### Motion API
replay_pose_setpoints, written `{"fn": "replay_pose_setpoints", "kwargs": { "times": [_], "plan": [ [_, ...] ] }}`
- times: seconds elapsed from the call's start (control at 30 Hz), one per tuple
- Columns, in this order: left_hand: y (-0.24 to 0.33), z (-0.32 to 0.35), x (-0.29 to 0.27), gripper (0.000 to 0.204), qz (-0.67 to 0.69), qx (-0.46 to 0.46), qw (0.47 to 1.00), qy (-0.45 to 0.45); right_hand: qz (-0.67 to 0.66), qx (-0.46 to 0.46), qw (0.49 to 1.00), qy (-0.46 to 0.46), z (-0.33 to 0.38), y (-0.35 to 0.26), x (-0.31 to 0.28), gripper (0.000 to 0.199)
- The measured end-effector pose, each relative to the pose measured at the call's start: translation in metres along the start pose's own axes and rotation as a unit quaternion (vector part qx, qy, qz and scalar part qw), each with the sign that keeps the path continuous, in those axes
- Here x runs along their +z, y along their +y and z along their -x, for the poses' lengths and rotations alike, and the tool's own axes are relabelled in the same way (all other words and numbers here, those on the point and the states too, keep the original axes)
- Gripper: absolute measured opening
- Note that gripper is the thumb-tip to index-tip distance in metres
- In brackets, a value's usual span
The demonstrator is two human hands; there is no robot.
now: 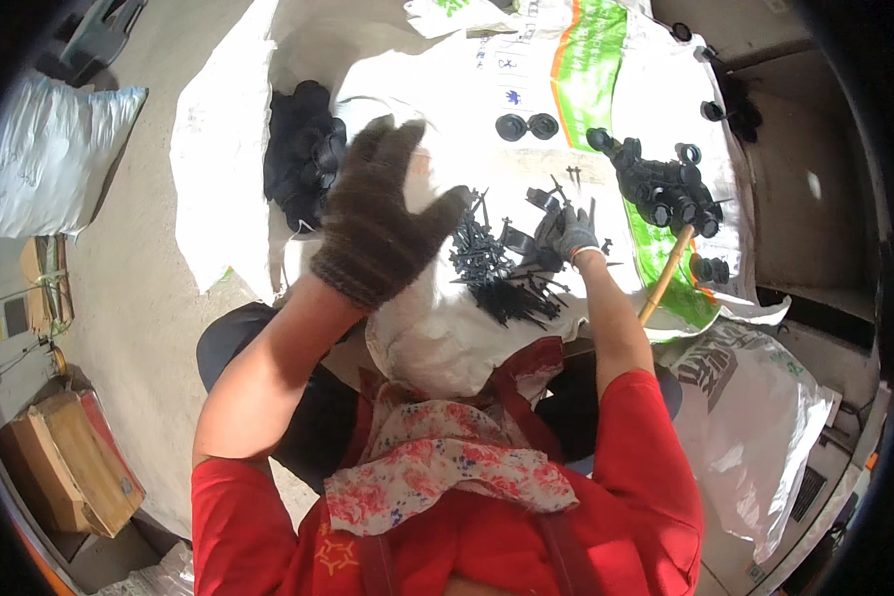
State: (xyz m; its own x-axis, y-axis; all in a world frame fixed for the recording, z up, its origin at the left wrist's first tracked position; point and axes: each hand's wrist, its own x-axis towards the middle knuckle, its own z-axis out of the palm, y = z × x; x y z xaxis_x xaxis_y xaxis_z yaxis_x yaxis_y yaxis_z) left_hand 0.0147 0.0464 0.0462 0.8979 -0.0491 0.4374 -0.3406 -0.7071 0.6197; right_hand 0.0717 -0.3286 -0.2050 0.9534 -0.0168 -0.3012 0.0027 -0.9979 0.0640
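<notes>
My left hand point(379, 214), in a brown knitted glove, is raised over the white sack with its fingers stretched out and nothing in it. My right hand point(576, 238), in a grey glove, is closed at the edge of a curved black plastic part point(544, 248); its fingertips are partly lost among the dark pieces. Beside it, between the two hands, lies a heap of thin black plastic pins point(477, 253). A round two-part black cap point(526, 127) lies hinged open farther back on the sack.
The white woven sack point(447, 89) carries green and orange stripes. Clustered black caps point(670, 184) lie at right by a wooden stick point(667, 273); a dark pile point(306, 154) sits at left. A plastic bag point(755, 417) stands right, a cardboard box point(69, 462) lower left.
</notes>
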Motion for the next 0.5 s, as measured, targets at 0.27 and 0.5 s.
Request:
{"fn": "replay_pose_setpoints", "kwargs": {
  "times": [0.27,0.5],
  "plan": [
    [0.011,0.003,0.018,0.047,0.139,-0.067,0.981,-0.122,-0.316,-0.144,0.934,-0.083,0.015,-0.051,-0.098,0.028],
    [0.021,0.002,0.038,0.047,0.252,-0.228,0.899,-0.276,-0.564,-0.229,0.776,-0.167,0.126,-0.108,-0.225,0.029]
  ]
}}
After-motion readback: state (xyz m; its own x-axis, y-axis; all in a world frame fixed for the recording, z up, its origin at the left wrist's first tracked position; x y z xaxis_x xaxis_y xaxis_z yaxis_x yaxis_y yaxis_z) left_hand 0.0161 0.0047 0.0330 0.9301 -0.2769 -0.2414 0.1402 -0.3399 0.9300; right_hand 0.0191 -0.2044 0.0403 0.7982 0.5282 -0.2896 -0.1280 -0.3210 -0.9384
